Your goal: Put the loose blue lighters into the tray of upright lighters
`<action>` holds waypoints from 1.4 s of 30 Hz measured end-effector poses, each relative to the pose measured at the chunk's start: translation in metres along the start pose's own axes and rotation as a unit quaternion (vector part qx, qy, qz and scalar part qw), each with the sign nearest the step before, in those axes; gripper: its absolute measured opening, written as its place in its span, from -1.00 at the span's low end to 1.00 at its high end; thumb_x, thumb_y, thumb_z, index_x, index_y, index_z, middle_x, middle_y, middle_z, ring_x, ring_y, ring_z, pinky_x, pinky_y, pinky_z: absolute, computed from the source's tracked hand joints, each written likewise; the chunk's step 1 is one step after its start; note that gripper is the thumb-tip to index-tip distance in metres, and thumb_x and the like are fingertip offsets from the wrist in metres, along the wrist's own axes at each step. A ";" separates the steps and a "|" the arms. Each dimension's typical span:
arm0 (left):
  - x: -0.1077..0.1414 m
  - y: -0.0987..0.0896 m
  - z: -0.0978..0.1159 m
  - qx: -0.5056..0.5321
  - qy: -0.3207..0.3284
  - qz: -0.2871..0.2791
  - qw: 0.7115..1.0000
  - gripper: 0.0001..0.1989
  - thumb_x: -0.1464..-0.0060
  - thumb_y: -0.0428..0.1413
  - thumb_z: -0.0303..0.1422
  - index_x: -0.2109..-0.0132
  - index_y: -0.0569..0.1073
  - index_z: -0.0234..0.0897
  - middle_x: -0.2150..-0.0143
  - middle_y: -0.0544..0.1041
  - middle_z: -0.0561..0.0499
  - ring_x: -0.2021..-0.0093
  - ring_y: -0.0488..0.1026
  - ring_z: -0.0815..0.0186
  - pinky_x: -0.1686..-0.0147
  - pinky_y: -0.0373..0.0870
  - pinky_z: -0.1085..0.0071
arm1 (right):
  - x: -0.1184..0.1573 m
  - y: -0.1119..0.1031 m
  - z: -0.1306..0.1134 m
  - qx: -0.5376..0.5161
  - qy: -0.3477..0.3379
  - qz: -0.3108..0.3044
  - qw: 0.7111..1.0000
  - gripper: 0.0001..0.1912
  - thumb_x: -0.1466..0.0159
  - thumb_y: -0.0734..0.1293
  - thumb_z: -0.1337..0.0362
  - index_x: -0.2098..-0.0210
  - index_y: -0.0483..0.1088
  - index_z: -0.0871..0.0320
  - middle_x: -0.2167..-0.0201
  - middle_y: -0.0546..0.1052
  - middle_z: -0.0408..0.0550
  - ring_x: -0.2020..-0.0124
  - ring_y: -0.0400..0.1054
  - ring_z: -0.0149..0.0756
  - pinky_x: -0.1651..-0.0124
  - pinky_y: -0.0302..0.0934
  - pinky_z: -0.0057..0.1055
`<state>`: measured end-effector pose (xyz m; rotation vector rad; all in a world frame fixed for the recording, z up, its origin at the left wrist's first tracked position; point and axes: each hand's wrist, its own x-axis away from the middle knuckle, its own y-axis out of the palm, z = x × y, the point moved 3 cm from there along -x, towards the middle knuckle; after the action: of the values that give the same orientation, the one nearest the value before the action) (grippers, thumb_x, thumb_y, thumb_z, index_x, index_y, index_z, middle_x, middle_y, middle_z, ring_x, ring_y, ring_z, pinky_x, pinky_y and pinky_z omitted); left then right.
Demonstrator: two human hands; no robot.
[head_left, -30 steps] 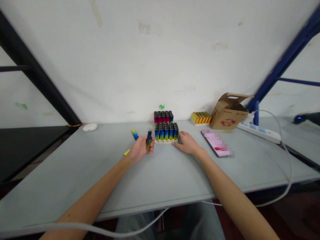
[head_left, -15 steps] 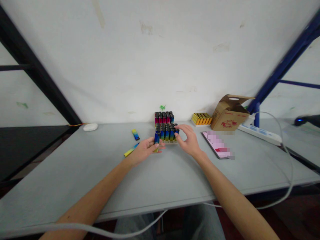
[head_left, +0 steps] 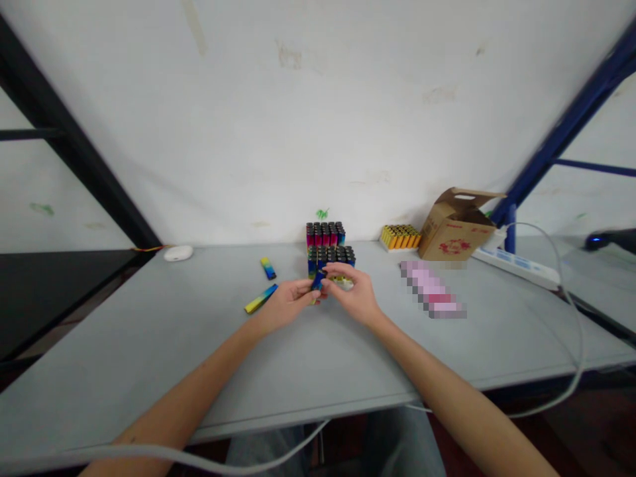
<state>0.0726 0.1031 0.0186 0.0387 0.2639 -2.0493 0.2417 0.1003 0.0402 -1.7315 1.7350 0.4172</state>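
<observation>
A small blue-and-yellow lighter (head_left: 317,281) with a dark top is held tilted in front of me. My left hand (head_left: 288,301) pinches its lower part between thumb and fingers. At its upper end, the thumb and fingertips of my right hand (head_left: 354,291) close on it. Right behind them stands a tight block of upright lighters (head_left: 332,257) with black tops and blue-to-yellow bodies, its lower front partly covered by my right hand. On the table to the left lie two flat yellow-and-blue pieces, a short one (head_left: 268,268) and a longer one (head_left: 260,299).
Pink-and-black lighters (head_left: 325,234) stand at the wall. Further right are a tray of yellow-orange cylinders (head_left: 401,236), an open cardboard box (head_left: 454,232), a phone (head_left: 432,289) and a white power strip (head_left: 519,266). A white case (head_left: 178,253) lies left; a white cable crosses the front.
My right hand has moved left and down from the lighter block to the held lighter, closing on its top. The lighter has gone from upright to tilted, slightly further right.
</observation>
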 end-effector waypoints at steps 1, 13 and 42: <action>0.000 -0.003 0.001 -0.016 0.000 0.014 1.000 -0.49 -0.05 0.20 -0.02 0.03 0.53 -0.35 0.07 0.62 -0.14 0.08 0.56 0.15 0.00 0.49 0.18 | -0.001 -0.001 0.001 -0.009 0.015 0.012 1.000 -0.81 -0.18 0.42 0.22 0.22 0.55 0.12 0.29 0.64 -0.03 0.17 0.53 -0.20 0.02 0.41 -0.24; 0.005 -0.030 -0.004 -0.412 0.118 0.065 0.901 -0.69 -0.21 -0.01 -0.27 0.08 0.57 -0.26 0.05 0.60 -0.16 0.01 0.51 0.12 -0.11 0.39 0.16 | -0.008 -0.030 0.006 0.141 -0.052 0.084 0.985 -0.80 -0.24 0.35 0.22 0.15 0.52 0.09 0.25 0.64 -0.02 0.21 0.52 -0.17 0.04 0.36 -0.17; 0.014 -0.023 -0.007 -0.450 0.123 0.002 0.885 -0.53 -0.13 0.09 -0.35 -0.19 0.46 -0.28 -0.21 0.42 -0.25 -0.20 0.37 0.03 -0.26 0.25 0.09 | -0.002 -0.011 0.011 0.196 -0.103 0.007 0.975 -0.88 -0.31 0.32 0.28 0.17 0.47 0.05 0.19 0.59 0.01 0.04 0.41 -0.12 -0.09 0.31 -0.10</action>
<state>0.0452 0.1028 0.0140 -0.2751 1.3439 -1.7343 0.2549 0.1080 0.0363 -1.3471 1.5576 0.2300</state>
